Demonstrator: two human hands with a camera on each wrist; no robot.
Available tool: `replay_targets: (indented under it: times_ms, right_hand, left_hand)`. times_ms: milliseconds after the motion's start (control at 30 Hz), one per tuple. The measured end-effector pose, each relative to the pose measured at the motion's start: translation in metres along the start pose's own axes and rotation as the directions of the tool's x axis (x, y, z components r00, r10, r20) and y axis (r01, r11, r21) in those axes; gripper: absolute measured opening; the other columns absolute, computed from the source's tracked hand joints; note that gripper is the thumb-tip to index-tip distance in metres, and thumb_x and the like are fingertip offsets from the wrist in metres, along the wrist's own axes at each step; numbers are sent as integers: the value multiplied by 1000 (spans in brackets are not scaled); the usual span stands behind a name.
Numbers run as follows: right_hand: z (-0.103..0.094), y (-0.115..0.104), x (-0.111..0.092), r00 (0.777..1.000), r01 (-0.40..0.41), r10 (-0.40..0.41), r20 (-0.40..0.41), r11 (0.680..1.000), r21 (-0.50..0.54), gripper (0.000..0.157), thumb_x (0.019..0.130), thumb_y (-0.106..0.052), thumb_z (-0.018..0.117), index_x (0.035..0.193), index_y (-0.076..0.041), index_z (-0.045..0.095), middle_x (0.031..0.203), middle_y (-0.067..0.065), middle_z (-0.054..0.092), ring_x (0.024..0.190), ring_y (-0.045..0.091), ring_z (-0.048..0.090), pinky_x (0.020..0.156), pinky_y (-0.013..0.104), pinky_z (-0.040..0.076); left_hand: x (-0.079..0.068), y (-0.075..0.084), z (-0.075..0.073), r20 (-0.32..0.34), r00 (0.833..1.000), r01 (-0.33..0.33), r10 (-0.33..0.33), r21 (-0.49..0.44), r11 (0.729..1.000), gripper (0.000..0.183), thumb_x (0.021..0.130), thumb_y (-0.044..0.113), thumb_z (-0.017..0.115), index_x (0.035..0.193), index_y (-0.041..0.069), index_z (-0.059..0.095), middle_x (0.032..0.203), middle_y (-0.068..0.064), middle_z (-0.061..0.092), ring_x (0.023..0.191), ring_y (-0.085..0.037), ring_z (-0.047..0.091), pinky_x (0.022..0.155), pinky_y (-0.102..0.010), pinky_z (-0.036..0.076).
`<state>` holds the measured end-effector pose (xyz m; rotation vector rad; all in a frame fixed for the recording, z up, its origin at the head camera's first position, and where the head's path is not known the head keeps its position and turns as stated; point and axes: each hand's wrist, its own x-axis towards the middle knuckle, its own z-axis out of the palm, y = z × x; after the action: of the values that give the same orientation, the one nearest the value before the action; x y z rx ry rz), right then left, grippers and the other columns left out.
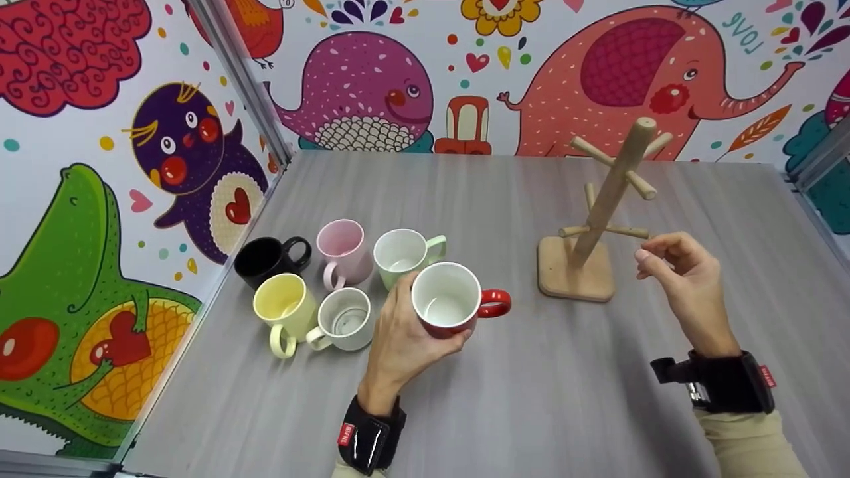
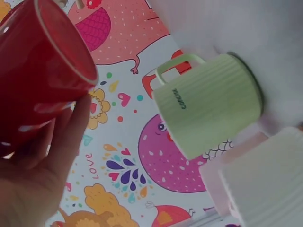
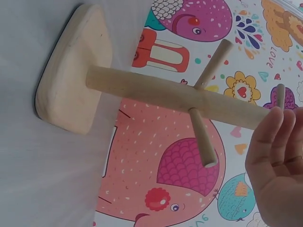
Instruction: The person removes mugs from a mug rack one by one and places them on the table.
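My left hand [image 1: 402,342] grips a red mug [image 1: 446,299] with a white inside. Its mouth faces the head camera, and its red handle points right. In the left wrist view, the fingers lie along the mug's red wall [image 2: 42,71]. A wooden mug tree [image 1: 603,206] stands to the right, its pegs bare. My right hand [image 1: 690,279] is just right of a lower peg in the head view, fingers loosely bent and holding nothing. In the right wrist view, its fingertips [image 3: 272,120] overlap the upper post.
Left of the held mug stand a light green mug [image 1: 398,255], a white mug [image 1: 345,318], a pink mug [image 1: 344,249], a yellow mug [image 1: 285,302] and a black mug [image 1: 265,262], grouped closely. Cartoon-printed panels [image 1: 478,93] border the grey table [image 1: 518,398] at back and left.
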<state>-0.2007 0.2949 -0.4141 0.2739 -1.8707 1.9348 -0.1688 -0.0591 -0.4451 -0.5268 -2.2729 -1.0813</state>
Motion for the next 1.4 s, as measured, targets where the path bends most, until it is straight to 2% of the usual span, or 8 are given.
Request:
replay_targets:
  times_ms: [200, 267, 367, 733, 900, 1100, 1233, 1400]
  right_hand:
    - [-1, 3, 1, 999, -41, 38, -33, 994, -98, 5, 91, 16, 62, 92, 19, 58, 75, 6, 63, 66, 13, 62, 63, 20, 53]
    - [-2, 4, 0, 999, -43, 39, -38, 991, -126, 1, 91, 16, 61, 91, 16, 60, 75, 6, 62, 67, 13, 61, 64, 19, 53]
    - [-3, 5, -1, 998, -50, 44, -44, 986, -157, 9, 91, 17, 60, 90, 10, 64, 75, 5, 62, 69, 12, 60, 65, 19, 52]
    - [-6, 3, -4, 997, -66, 55, -56, 973, -220, 5, 91, 15, 62, 92, 10, 64, 76, 3, 63, 69, 11, 62, 67, 19, 52]
    - [-7, 4, -6, 997, -70, 57, -57, 966, -247, 6, 91, 15, 62, 91, 9, 64, 75, 2, 63, 68, 11, 61, 66, 19, 52]
    - [-8, 6, -9, 996, -78, 66, -56, 967, -243, 10, 91, 15, 62, 90, 6, 65, 74, 3, 63, 68, 12, 61, 66, 19, 52]
    - [-8, 5, -10, 997, -72, 62, -49, 966, -248, 2, 91, 14, 63, 92, 12, 63, 75, 3, 63, 68, 12, 61, 67, 19, 52]
    - [-8, 5, -11, 997, -78, 68, -46, 963, -258, 9, 92, 12, 65, 94, 18, 58, 76, 2, 63, 68, 11, 62, 67, 19, 52]
  left_hand:
    - [-2, -9, -2, 22, 997, 75, -74, -36, 997, 90, 62, 23, 93, 135, -5, 49, 120, -15, 62, 105, -32, 64, 86, -48, 54]
    - [-3, -13, -2, 23, 997, 78, -78, -34, 996, 90, 61, 21, 93, 135, -5, 49, 121, -15, 62, 106, -32, 64, 86, -48, 54]
    - [-3, -17, -1, 18, 997, 74, -73, -12, 997, 90, 59, 19, 94, 133, -4, 50, 119, -16, 63, 104, -33, 65, 86, -48, 54]
    - [-6, -26, 6, 26, 992, 126, -127, 35, 991, 88, 57, 15, 95, 126, -4, 45, 113, -20, 60, 101, -37, 64, 83, -50, 55]
    - [-7, -29, 8, 38, 987, 153, -156, 68, 986, 93, 57, 13, 95, 132, -6, 43, 114, -23, 58, 105, -39, 61, 85, -52, 54]
    - [-7, -34, 11, 55, 986, 151, -157, 102, 983, 92, 57, 14, 93, 134, -4, 48, 114, -17, 57, 105, -37, 60, 86, -51, 53]
    - [-8, -36, 13, 62, 984, 158, -165, 106, 982, 90, 56, 13, 93, 132, -4, 50, 113, -17, 57, 104, -37, 60, 86, -51, 53]
    - [-8, -39, 15, 80, 978, 183, -191, 99, 978, 91, 55, 10, 93, 133, -5, 49, 113, -18, 57, 105, -38, 60, 88, -51, 53]
